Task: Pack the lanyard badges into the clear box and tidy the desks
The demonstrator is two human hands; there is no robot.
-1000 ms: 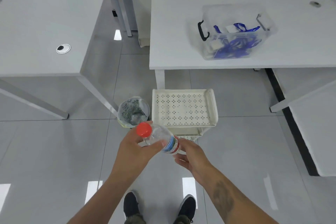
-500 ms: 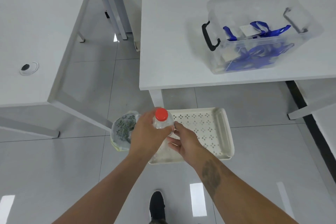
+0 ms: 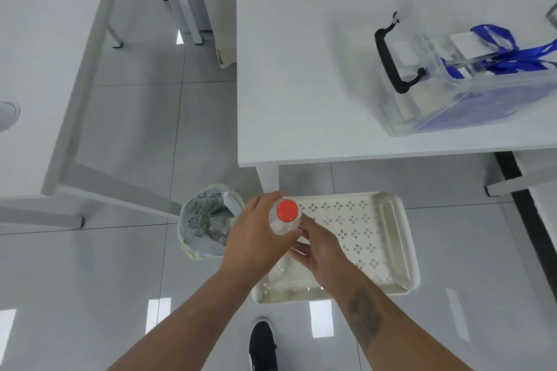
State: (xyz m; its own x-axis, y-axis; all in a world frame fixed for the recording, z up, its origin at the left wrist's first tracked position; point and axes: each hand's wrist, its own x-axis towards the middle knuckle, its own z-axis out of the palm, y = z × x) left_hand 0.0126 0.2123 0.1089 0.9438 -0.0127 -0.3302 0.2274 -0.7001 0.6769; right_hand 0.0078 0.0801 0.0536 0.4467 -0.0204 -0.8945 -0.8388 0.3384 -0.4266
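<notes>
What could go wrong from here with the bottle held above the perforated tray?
The left hand grips the bottle near its red cap, while the right hand only touches it, so it could slip. Set upright on the perforated tray, it might topple. The bin sits close beside; a fumble could knock it.

The bottle (image 3: 284, 224) is clear, glossy plastic with a smooth red plastic cap (image 3: 287, 210); the tray (image 3: 401, 250) beneath it looks like cream plastic, matt, pierced with small diamond-shaped cut-outs; the clear box (image 3: 470, 105) is transparent plastic with a faint sheen, its handle (image 3: 388, 60) black and smooth; the lanyards (image 3: 509, 54) inside look like blue woven ribbon, slightly shiny; the desks (image 3: 301, 69) have smooth, matt white tops; the floor (image 3: 90, 280) is glossy grey tile that mirrors the ceiling lights; the bin (image 3: 208, 220) is lined with thin, crinkled, translucent plastic film; the shoe (image 3: 262, 343) looks like matt black fabric.
</notes>
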